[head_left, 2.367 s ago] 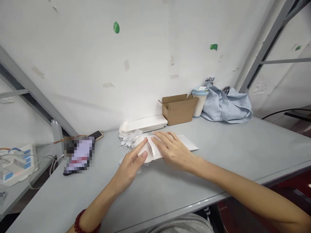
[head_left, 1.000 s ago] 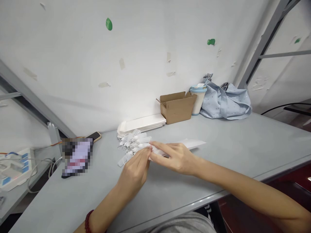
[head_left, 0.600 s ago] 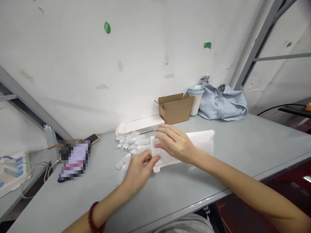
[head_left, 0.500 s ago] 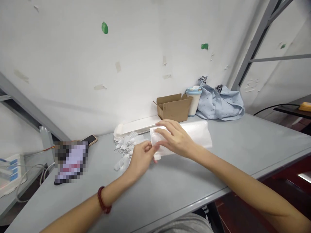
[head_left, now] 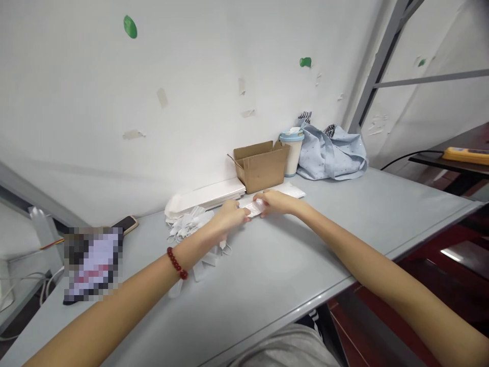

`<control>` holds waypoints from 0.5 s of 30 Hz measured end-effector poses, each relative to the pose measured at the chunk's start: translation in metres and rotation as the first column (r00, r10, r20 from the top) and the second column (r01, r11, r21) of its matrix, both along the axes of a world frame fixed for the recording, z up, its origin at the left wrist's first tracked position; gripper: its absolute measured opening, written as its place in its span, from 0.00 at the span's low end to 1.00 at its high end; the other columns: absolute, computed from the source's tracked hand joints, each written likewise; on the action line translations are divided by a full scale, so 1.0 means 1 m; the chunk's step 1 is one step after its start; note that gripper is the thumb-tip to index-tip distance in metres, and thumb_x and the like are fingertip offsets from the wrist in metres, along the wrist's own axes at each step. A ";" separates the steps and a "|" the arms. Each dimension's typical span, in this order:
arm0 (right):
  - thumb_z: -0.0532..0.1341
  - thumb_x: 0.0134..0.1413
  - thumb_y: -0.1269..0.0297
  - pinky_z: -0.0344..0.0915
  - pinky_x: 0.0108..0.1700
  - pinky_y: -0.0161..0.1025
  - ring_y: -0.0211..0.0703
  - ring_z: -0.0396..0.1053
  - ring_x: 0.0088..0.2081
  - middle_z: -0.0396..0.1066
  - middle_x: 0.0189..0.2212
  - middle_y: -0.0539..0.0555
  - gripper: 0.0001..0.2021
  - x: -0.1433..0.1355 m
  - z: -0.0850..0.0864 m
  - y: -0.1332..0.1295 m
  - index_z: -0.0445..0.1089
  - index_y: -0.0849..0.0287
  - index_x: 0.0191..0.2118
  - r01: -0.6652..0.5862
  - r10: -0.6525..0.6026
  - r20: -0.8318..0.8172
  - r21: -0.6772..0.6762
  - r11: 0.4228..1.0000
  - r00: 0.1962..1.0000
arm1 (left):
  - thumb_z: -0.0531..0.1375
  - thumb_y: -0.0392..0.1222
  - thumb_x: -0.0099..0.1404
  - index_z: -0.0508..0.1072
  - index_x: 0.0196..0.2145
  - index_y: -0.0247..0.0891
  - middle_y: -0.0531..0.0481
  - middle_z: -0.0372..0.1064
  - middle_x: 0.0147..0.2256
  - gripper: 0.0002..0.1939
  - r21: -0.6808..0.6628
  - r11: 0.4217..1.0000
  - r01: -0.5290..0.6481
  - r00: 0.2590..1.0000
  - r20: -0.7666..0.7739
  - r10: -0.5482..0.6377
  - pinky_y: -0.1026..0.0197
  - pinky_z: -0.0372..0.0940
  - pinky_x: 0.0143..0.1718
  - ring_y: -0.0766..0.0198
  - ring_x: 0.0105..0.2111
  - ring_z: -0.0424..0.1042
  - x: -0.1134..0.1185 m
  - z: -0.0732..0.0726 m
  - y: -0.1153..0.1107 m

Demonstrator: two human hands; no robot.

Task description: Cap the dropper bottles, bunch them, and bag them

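Both hands are at a white plastic bag in front of the cardboard box. My left hand, with a dark red bead bracelet on its wrist, is closed on the bag's left end. At the other side my right hand grips it with bent fingers. More white plastic shows behind the right hand; whether it is the same bag I cannot tell. Left of the hands lies a pile of white tags with string loops, and a few loose tags show near my left forearm.
A stack of long white flat packets lies along the wall. Behind the hands stand an open cardboard box, a lidded cup and a light blue cloth bag. A phone and a blurred-out item lie at left.
The plastic bag, earlier spread out wide to the right, now shows as a narrower strip between the hands. Both hands have moved back towards the box. The view has shifted to the right.
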State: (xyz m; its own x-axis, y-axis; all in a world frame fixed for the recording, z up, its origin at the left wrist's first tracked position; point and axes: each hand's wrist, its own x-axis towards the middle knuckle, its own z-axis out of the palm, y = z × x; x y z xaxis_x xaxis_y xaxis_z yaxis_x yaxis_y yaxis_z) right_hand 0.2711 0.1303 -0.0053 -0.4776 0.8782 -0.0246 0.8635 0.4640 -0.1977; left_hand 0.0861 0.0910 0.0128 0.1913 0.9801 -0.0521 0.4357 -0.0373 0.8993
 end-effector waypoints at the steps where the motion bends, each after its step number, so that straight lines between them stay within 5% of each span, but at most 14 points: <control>1: 0.67 0.44 0.66 0.56 0.31 0.31 0.44 0.67 0.35 0.69 0.36 0.56 0.26 0.001 0.000 0.001 0.65 0.58 0.51 -0.013 0.013 0.000 -0.004 1.000 1.000 | 0.60 0.34 0.53 0.72 0.29 0.34 0.46 0.73 0.30 0.03 0.064 0.998 0.024 0.992 -0.121 -0.016 0.57 0.67 0.39 0.55 0.36 0.73 -0.005 0.004 0.005; 7: 0.66 0.47 0.66 0.55 0.30 0.31 0.43 0.67 0.33 0.69 0.36 0.56 0.22 -0.004 0.000 -0.003 0.65 0.58 0.50 -0.026 0.026 0.009 0.022 0.999 1.000 | 0.55 0.32 0.56 0.73 0.39 0.28 0.34 0.69 0.46 0.12 0.371 0.904 0.213 0.779 -0.623 0.072 0.50 0.57 0.52 0.46 0.53 0.61 -0.038 0.018 0.054; 15: 0.62 0.52 0.58 0.55 0.30 0.33 0.45 0.69 0.34 0.68 0.39 0.58 0.21 -0.023 -0.011 -0.012 0.64 0.57 0.51 0.008 -0.010 0.024 0.091 0.996 1.000 | 0.53 0.47 0.62 0.73 0.45 0.32 0.40 0.74 0.43 0.20 0.301 0.862 0.408 0.517 -0.855 0.054 0.59 0.63 0.43 0.53 0.43 0.71 -0.066 0.011 0.094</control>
State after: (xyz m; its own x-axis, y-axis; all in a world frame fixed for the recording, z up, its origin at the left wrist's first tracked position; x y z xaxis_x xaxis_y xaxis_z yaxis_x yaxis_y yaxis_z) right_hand 0.2485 0.1187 -0.0166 -0.4701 0.8815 0.0440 0.8715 0.4715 -0.1344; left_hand 0.0202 0.1846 0.0239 0.4596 0.8813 0.1099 0.8868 -0.4621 -0.0032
